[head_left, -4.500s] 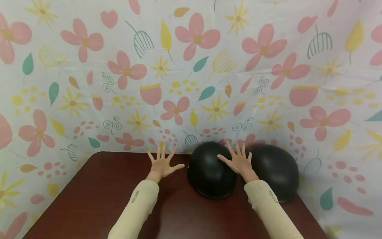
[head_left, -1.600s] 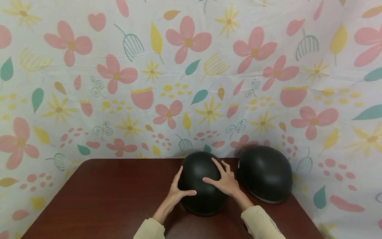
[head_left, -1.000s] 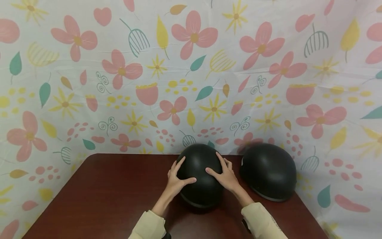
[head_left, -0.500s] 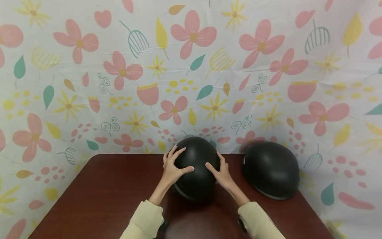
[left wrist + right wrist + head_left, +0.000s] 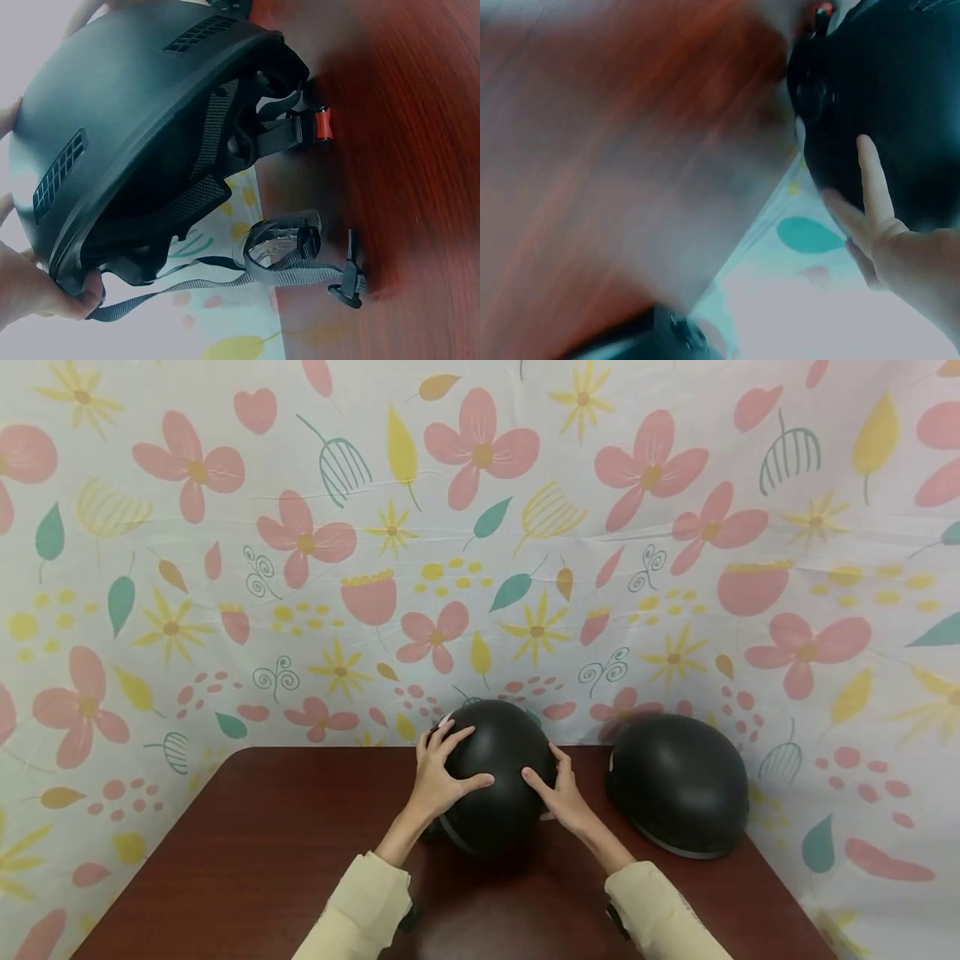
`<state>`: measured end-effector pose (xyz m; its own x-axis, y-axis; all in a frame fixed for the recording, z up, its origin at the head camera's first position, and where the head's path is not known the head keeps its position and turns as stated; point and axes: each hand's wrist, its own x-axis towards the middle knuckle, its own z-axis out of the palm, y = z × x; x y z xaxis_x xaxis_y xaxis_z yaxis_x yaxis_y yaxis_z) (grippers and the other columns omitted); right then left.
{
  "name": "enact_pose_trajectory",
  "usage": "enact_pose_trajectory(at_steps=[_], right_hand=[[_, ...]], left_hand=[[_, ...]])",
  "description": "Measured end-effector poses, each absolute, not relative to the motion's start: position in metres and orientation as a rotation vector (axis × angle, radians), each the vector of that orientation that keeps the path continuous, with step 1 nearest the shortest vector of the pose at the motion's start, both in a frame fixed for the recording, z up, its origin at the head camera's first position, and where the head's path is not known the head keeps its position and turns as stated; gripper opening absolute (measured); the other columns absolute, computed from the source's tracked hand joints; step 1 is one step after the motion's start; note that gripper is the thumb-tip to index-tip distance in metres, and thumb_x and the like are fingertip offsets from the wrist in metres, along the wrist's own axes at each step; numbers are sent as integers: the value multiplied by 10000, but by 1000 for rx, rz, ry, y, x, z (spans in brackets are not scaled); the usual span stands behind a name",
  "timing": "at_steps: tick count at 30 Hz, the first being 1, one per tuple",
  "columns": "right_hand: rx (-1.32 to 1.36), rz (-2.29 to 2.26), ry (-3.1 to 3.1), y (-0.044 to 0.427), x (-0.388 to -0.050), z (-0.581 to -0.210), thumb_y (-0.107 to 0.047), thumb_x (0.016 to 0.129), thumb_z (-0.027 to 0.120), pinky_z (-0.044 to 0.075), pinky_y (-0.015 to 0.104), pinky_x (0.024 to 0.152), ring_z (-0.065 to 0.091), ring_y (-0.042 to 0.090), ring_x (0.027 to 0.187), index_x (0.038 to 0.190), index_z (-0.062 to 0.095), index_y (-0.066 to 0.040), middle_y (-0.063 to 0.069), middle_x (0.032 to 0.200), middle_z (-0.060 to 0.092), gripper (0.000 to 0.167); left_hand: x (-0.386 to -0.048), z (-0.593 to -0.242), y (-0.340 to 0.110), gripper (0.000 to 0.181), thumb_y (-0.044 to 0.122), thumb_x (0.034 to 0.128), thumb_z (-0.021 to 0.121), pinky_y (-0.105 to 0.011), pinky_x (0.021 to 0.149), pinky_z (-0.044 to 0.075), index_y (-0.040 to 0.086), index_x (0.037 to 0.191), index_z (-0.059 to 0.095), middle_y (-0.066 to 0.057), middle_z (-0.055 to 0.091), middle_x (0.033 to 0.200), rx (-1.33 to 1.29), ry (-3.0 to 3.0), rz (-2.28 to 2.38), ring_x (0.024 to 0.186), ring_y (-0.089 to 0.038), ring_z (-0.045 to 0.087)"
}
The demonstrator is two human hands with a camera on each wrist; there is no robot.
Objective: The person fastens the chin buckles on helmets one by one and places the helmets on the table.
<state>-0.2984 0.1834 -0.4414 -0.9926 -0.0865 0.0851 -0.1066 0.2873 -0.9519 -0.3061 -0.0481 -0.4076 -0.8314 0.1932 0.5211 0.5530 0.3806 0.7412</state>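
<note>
A smooth black helmet (image 5: 501,777) is held between my two hands, raised off the table and tilted, as the left wrist view shows. My left hand (image 5: 437,781) grips its left side; there the thumb (image 5: 88,294) hooks the rim. The right hand (image 5: 564,797) holds the opposite side, thumb on the shell, the other fingers partly hidden behind it. Below the rim hang the grey chin strap (image 5: 292,271) and a strap end with a red-and-black buckle (image 5: 322,124). To the right, a second black helmet (image 5: 678,785) sits on the table.
Dark red-brown table (image 5: 285,852) lies underneath, its back edge close to a white cloth (image 5: 480,568) printed with flowers and leaves. This cloth also runs along the right side. The second helmet stands near the table's right edge.
Both hands, earlier spread in the air, have taken hold of the nearer helmet. They have shifted it left, away from the second one, then lifted and tilted it. Over the last half second little moves.
</note>
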Motion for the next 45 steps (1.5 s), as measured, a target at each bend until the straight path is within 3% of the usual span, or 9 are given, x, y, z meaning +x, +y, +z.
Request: enact_pose_trajectory(at_steps=[3,7,10,14,19,29,38,43,45], right_hand=[[209,1810,-2566,188,-300,-438,-314,994,535,570,573,727,441,569,1245,1549,-6,-85,292,1482,176,808],[252,1662,-2662,193,-300,-429,-375,978,550,567,479,758,486,479,1195,1543,29,-46,287,1479,228,837],[380,1576,-2673,196,-304,-422,-358,981,557,506,505,927,448,458,1279,1552,79,-27,285,1523,245,815],[480,1516,-2720,202,-310,-408,-382,954,599,283,636,1121,214,450,1461,1577,101,-94,246,1601,137,848],[495,1377,-2799,197,-314,-384,-455,938,600,188,693,1131,103,453,1495,1586,112,-163,194,1640,58,863],[473,1151,-2833,179,-323,-369,-525,890,635,266,704,1087,213,498,1451,1578,162,-200,231,1618,96,897],[470,1213,-2819,183,-321,-367,-520,881,649,257,691,1100,224,467,1448,1566,169,-178,221,1604,132,903],[397,1282,-2798,194,-318,-370,-498,895,644,220,674,1130,177,431,1476,1566,149,-150,199,1617,127,904],[379,1331,-2782,200,-317,-373,-482,912,626,214,670,1134,157,440,1479,1567,127,-129,213,1619,108,897]], left_hand=[[-306,-407,-48,742,259,718,872,-780,1014,243,142,1380,558,-252,306,1545,-684,-2297,-1409,1416,-554,103],[-306,-407,-47,746,245,715,875,-772,1010,255,135,1381,558,-249,317,1539,-680,-2295,-1405,1409,-552,126],[-306,-407,-47,746,250,713,875,-751,1002,287,129,1378,560,-250,326,1533,-676,-2294,-1385,1392,-534,172],[-307,-405,-45,736,257,724,868,-732,1007,307,135,1381,559,-238,330,1534,-670,-2314,-1362,1399,-513,180],[-306,-403,-40,726,249,728,862,-763,1043,230,130,1378,562,-246,336,1531,-710,-2328,-1306,1423,-557,113],[-304,-399,-30,734,283,722,860,-779,1049,173,129,1376,566,-235,352,1533,-772,-2319,-1211,1424,-556,129],[-309,-401,-48,749,306,713,871,-776,1024,229,140,1376,564,-163,378,1545,-792,-2329,-1156,1440,-513,224],[-310,-408,-62,794,380,757,836,-732,1054,268,193,1444,486,-171,279,1587,-745,-2410,-1255,1443,-470,260],[-309,-410,-67,789,357,792,812,-689,1063,310,200,1472,445,-170,306,1571,-693,-2438,-1380,1423,-437,319]])
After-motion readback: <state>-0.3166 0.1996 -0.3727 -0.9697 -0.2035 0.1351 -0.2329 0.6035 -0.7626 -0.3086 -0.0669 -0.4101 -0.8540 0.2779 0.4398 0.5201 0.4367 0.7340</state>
